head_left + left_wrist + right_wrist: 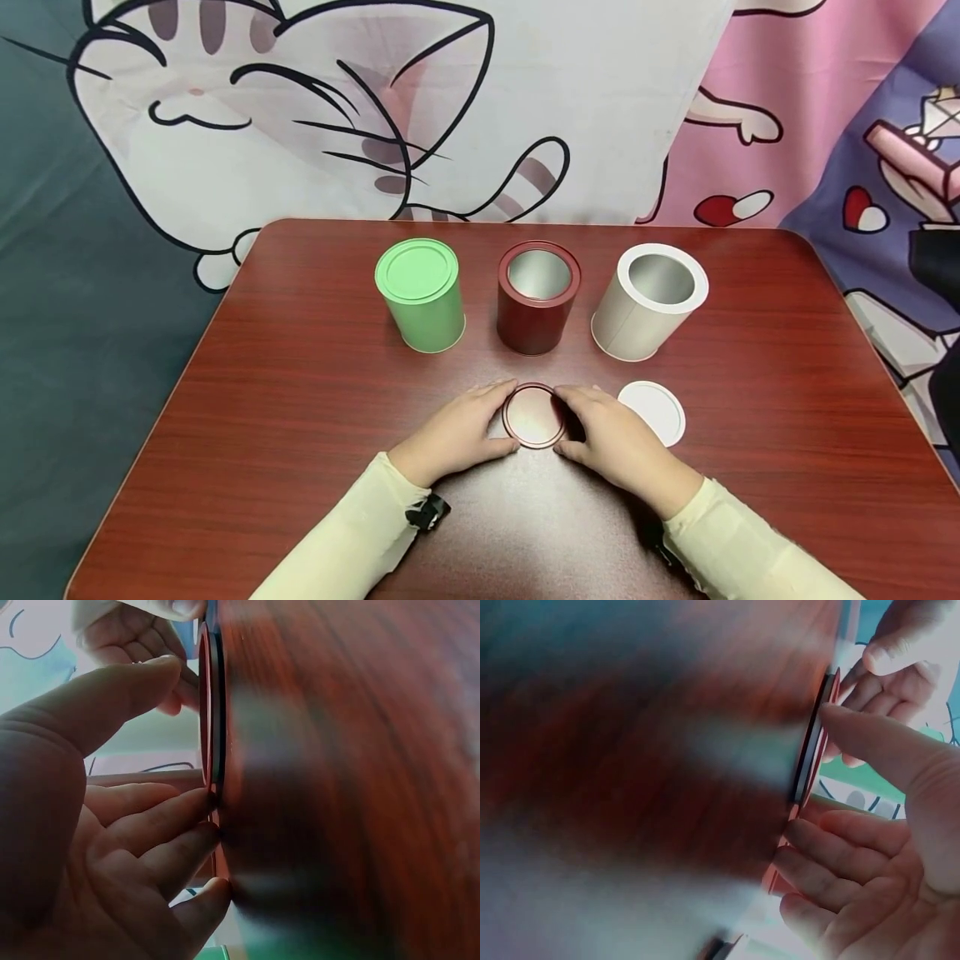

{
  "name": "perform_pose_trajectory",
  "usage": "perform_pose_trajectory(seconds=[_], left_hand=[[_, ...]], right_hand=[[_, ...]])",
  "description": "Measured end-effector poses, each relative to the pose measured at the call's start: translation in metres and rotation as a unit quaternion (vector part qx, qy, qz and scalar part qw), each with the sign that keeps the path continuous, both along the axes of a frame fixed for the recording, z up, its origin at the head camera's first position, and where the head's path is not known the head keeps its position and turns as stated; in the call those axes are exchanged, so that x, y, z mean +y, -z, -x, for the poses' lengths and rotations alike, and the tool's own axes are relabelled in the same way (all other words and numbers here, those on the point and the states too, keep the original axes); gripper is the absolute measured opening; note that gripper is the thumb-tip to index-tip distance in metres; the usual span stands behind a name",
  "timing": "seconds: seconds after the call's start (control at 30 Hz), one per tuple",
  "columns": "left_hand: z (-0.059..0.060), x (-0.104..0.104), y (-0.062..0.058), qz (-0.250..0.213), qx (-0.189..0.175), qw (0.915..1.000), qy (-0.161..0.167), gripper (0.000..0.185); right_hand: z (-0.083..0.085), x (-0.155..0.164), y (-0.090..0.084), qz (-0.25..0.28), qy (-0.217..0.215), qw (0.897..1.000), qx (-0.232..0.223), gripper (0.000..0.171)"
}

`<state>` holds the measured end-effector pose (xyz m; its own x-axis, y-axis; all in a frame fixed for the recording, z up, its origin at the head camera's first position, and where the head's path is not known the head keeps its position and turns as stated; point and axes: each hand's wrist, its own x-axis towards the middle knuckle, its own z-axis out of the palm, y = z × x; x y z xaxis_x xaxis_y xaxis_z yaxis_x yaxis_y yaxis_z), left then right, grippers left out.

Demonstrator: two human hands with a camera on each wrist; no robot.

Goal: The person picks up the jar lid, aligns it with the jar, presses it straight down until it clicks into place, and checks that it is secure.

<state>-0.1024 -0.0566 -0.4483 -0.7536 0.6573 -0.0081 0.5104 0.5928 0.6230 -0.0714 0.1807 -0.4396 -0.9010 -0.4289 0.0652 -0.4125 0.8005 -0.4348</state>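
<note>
A dark red round lid (pixel 534 416) lies flat on the table between both hands. My left hand (pixel 467 427) is at its left side, thumb and fingers spread apart around the rim. My right hand (pixel 611 432) mirrors it on the right. In the left wrist view the left fingers (pixel 180 859) rest by the tabletop beside the lid's edge. The right thumb (pixel 877 739) overlaps the lid's rim in the right wrist view; whether it touches cannot be told. Behind the lid stands a dark red can (pixel 534 321), its top uncovered.
A green can (pixel 427 312) with its lid on stands at the back left. At the back right is a white can (pixel 633 321) without a lid. A white lid (pixel 654 408) lies just beyond my right hand. The brown table (pixel 285 375) meets a printed cloth behind.
</note>
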Motion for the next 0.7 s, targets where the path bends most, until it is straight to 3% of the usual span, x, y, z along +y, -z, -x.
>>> perform_pose_trajectory(seconds=[0.43, 0.7], left_hand=[[0.0004, 0.0001, -0.0012, 0.015, -0.015, 0.9998, 0.001, 0.074], [0.0011, 0.0004, -0.0011, 0.009, -0.007, 0.9999, 0.004, 0.073]], right_hand=[[0.0026, 0.0000, 0.0015, -0.005, -0.012, 0.999, 0.035, 0.057], [0.0029, 0.0003, 0.0019, -0.002, -0.015, 0.999, 0.037, 0.058]])
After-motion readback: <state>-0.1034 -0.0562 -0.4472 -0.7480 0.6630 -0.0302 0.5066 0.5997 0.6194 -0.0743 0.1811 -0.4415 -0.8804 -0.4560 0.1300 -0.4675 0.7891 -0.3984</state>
